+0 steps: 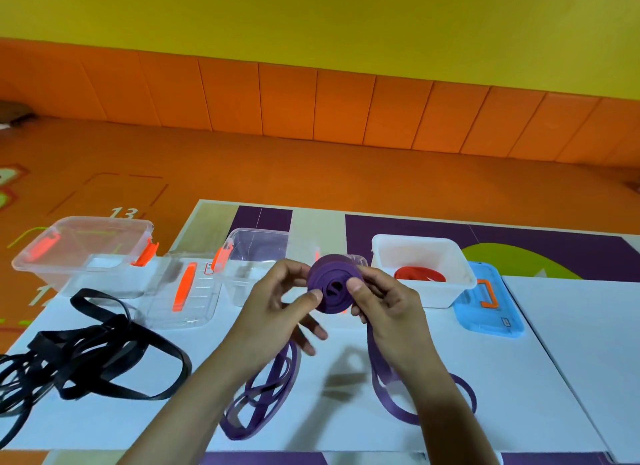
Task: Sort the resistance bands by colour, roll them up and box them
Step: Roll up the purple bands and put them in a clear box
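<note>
Coil (334,284) of purple band is up off the table (571,360), gripped between both hands, flat face turned toward me, so its winding axis runs near-far. Left hand (277,298) pinches the left side, thumb on the face, fingers behind. Right hand (384,305) pinches the right edge the same way. Neither one is loose. Key relation: the unwound tail (381,385) leaves the coil on the right, drops under my right palm and loops on the table near right. So slack comes from the right and from below, and the right hand is the nearer one to feed it; the left should just hold the core and turn. Rolling isn't done, I'd say: a good loop is not wound in yet. Open clear box (256,242) sits just beyond the coil on the far side, likely the drop spot. Red band (419,274) is in the white box (464,270), far right. Second purple band (291,364) lies loose near centre, black bands (104,346) heaped near left. Risk: the coil springs open if either pinch eases.
</note>
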